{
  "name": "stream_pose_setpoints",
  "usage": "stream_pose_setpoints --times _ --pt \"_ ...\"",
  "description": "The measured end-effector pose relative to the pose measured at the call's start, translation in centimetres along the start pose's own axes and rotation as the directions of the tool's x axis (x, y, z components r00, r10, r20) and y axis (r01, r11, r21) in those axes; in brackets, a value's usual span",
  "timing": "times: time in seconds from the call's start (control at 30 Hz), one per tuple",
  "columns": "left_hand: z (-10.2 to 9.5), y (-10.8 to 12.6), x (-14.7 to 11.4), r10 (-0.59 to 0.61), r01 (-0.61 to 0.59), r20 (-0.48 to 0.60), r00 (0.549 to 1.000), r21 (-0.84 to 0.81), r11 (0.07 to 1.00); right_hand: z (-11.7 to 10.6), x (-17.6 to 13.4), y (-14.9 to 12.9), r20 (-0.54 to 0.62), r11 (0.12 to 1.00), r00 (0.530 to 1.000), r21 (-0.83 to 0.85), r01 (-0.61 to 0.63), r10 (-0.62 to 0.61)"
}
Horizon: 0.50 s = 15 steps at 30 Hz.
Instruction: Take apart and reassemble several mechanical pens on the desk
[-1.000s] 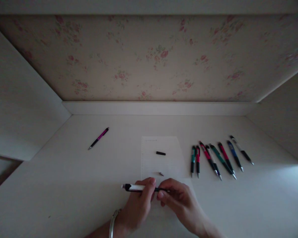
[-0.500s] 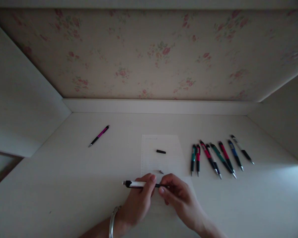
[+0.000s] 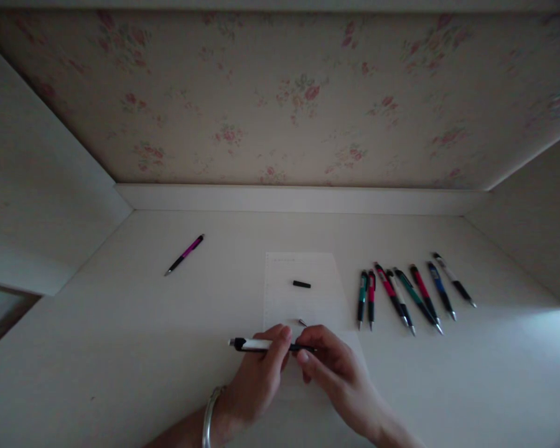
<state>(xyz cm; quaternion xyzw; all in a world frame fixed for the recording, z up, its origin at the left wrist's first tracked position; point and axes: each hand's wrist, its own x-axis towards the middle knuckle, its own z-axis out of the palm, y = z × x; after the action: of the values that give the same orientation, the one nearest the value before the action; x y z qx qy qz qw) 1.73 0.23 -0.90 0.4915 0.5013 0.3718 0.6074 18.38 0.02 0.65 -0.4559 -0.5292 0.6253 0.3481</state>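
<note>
My left hand [image 3: 260, 379] is closed around the barrel of a white and black pen [image 3: 254, 344], held nearly level with its push-button end to the left. At the pen's other end, my right hand [image 3: 329, 367] pinches its thin dark front part [image 3: 303, 347], between thumb and fingers. Whether that part is the refill or the inner barrel I cannot tell. Just beyond my fingertips a small metal pen tip [image 3: 302, 322] lies on a sheet of paper [image 3: 280, 298]. Farther up the sheet is a black grip sleeve [image 3: 302, 284].
Several pens lie in a loose row on the right, among them a green pen [image 3: 363, 298], a blue pen [image 3: 441, 290] and a white and black pen [image 3: 455, 280]. A purple pen [image 3: 185, 254] lies alone at the left. White panels and a floral back wall [image 3: 242, 124] enclose the desk.
Both hands keep their hold on the pen, almost in the same place. The whole view has shifted very slightly; the loose parts and other pens stay put.
</note>
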Motion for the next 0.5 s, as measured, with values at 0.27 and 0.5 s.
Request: stream_pose_setpoints --times 0.27,0.5 --pt "-0.1 -0.3 0.1 0.007 -0.007 -0.003 1.0 0.034 0.999 0.0 -0.1 0.4 -0.03 0.996 0.999 -0.092 0.007 -0.01" --pt "-0.1 0.0 0.2 0.009 -0.009 0.01 1.0 -0.006 1.0 0.0 0.0 -0.9 -0.018 0.999 1.0 -0.033 -0.02 0.019"
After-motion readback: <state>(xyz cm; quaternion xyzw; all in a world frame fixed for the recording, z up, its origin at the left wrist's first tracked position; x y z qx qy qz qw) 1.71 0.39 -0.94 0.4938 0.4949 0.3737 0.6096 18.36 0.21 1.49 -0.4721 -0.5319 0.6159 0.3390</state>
